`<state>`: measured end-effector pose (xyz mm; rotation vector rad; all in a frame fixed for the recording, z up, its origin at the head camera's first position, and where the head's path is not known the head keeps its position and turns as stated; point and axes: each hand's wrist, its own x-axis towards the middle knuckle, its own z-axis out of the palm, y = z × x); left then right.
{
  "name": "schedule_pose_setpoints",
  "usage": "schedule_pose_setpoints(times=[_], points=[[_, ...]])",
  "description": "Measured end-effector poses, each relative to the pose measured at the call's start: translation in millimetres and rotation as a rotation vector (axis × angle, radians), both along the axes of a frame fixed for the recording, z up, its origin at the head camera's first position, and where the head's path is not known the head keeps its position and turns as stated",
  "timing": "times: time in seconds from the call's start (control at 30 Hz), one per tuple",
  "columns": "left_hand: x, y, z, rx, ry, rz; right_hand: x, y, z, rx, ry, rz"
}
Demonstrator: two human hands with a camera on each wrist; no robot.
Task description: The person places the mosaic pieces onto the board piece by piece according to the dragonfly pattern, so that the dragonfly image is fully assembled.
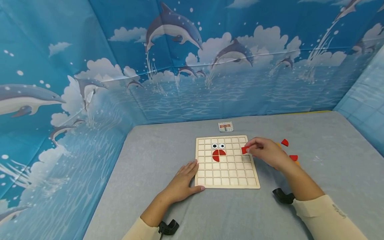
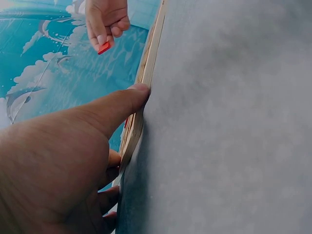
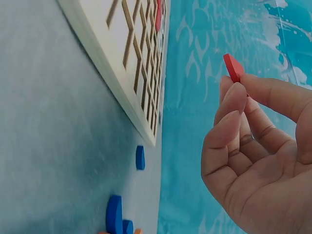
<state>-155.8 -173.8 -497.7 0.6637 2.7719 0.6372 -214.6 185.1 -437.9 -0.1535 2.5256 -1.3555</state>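
1. Two bare hands attend a gridded wooden board [image 1: 227, 187], which lies flat on a grey-covered table [image 1: 159, 146].
2. Right hand [image 1: 268, 153]: thumb and fingertips close in a narrow pinch on a red piece [image 1: 244, 150]. The piece appears over the board's right-hand columns, raised clear of the surface; its full outline is partly hidden.
3. Left hand [image 1: 183, 181]: fingers extend along the board's left edge, the thumb against the near edge, bracing that corner.
4. Set in the grid: two eye pieces [image 1: 218, 146] and, below them, three red quarter shapes [image 1: 216, 153]; the lower-right cell of that cluster is bare.
5. Surroundings: a small printed card [image 1: 225, 126] lies beyond the board; loose red pieces [image 1: 285, 143] lie to its right, and blue pieces [image 3: 114, 214] show in the right wrist view.
6. Good practice, as judged: grip by the edges, level the piece, turn it to match its cell, lower it straight down, and maintain light bracing so neighbouring pieces remain undisturbed.
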Motion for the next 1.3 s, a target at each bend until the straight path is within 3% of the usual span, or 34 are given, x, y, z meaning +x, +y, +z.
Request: schedule_pose_setpoints(times=[0.4, 1.3], points=[[0.0, 0.2, -0.1, 0.002, 0.002, -0.009, 1.4, -15.7, -8.6, -0.011, 0.032, 0.054], [0.4, 0.1, 1.8, 0.007, 0.008, -0.009, -14.6, -51.4, -21.9, 0.041, 0.039, 0.167]])
